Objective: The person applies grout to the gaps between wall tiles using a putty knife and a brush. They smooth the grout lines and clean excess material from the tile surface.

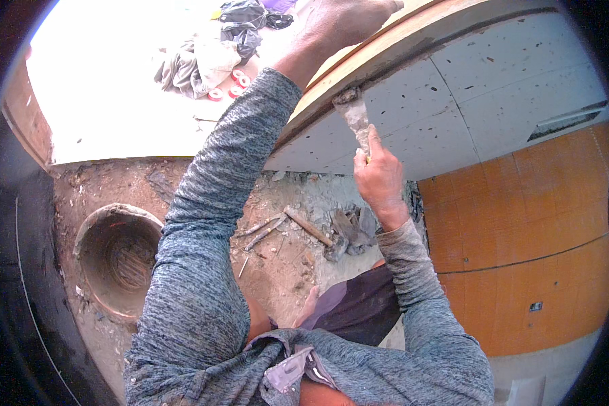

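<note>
1. The right hand [380,177] grips a putty knife [356,118], its blade touching the edge where the wooden ledge [413,37] meets the grey tiles [453,101]
2. The left hand [345,20] lies flat on the ledge, fingers cut off from view

Daylight scene, sharp in the middle. The far-left floor [108,101] is blown out to white glare. Fisheye bending curves straight edges, and a black vignette rings the rim.
</note>
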A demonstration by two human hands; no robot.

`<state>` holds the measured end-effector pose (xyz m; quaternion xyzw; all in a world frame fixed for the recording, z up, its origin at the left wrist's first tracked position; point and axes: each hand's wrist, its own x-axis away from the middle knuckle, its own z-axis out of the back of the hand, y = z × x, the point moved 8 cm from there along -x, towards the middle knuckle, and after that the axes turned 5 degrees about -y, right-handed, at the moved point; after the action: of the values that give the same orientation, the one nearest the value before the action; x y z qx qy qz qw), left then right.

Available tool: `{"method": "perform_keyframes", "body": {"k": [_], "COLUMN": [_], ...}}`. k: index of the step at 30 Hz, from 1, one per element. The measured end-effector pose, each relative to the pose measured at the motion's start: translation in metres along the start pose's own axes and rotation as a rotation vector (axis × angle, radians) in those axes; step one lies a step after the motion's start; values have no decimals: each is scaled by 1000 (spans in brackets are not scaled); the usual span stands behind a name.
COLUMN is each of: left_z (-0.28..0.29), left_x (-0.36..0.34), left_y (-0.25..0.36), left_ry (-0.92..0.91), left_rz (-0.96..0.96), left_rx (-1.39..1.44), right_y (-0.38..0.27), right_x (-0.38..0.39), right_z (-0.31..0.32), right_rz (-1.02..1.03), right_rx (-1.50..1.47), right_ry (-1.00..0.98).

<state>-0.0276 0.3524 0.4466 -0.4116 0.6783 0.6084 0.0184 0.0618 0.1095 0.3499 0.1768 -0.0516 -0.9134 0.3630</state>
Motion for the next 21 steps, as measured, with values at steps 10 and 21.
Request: {"method": "perform_keyframes", "body": {"k": [10,21], "left_z": [14,18], "left_x": [-3,-2], "left_y": [7,6], "left_ry": [15,-66], "left_rz": [-28,-1], "left_rx": [-82,20], "right_y": [-16,-19], "right_x": [16,-8], "right_z": [-9,34], "right_rz": [87,-59], "right_rx": [-37,3], "right_ry": [-31,-33]}}
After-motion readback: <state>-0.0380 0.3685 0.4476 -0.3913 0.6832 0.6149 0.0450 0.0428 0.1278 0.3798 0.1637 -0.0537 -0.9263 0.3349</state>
